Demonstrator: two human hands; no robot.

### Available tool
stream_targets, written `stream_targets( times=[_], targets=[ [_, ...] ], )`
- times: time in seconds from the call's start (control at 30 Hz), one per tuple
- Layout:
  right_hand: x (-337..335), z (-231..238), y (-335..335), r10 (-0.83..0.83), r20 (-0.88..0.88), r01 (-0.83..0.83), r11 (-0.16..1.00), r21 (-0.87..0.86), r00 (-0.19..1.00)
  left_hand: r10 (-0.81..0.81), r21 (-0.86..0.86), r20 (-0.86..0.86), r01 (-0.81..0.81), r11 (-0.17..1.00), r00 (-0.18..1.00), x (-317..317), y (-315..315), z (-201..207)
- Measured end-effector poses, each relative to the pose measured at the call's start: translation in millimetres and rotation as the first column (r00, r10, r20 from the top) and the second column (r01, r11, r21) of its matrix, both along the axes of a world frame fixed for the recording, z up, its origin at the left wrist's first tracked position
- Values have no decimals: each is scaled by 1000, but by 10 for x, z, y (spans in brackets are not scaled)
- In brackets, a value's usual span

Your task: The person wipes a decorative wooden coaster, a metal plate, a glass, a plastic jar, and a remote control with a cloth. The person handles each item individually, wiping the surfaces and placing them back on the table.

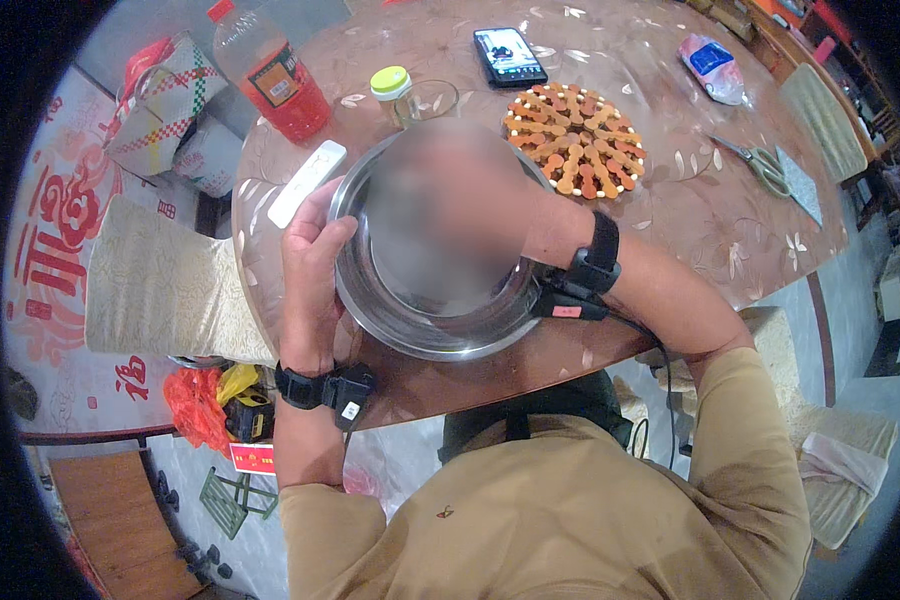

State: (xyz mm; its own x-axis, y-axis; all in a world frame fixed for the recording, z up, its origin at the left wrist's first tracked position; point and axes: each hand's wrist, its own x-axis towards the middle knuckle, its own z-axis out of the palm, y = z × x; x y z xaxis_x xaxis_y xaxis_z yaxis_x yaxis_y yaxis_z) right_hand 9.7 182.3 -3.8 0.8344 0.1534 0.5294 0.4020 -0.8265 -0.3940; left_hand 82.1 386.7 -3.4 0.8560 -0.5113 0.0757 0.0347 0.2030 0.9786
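Observation:
A wide, shiny metal bowl stands near the table's front edge, before my body. My left hand grips its left rim, the thumb bent over the edge and the fingers on the outer side. My right hand reaches in over the bowl from the right, its wrist above the right rim. A grey blur covers that hand's fingers and most of the bowl's inside, so neither the fingers nor any contents can be made out. Both wrists wear black straps with small boxes.
Behind the bowl are a glass cup, a jar with a yellow-green lid, a phone and a wooden trivet. A red drink bottle and white strip lie left; scissors and a plastic packet right.

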Motion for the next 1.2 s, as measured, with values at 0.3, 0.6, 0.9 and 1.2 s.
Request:
stream_targets(
  times=[0.3,0.6,0.9,1.2],
  targets=[
    [-173,3,176,343,14,-341,937,-71,939,4,-60,-78,-9,998,997,64,-9,-115],
    [-410,14,-52,-37,43,42,993,-111,998,78,-67,-7,-78,995,997,18,41,36],
    [-364,-27,127,175,102,-174,985,-17,979,130,-143,32,-124,982,991,-150,-5,131],
    [-439,-96,160,204,94,-211,975,75,975,155,-195,68,-139,971,986,-122,54,-14]
  ],
)
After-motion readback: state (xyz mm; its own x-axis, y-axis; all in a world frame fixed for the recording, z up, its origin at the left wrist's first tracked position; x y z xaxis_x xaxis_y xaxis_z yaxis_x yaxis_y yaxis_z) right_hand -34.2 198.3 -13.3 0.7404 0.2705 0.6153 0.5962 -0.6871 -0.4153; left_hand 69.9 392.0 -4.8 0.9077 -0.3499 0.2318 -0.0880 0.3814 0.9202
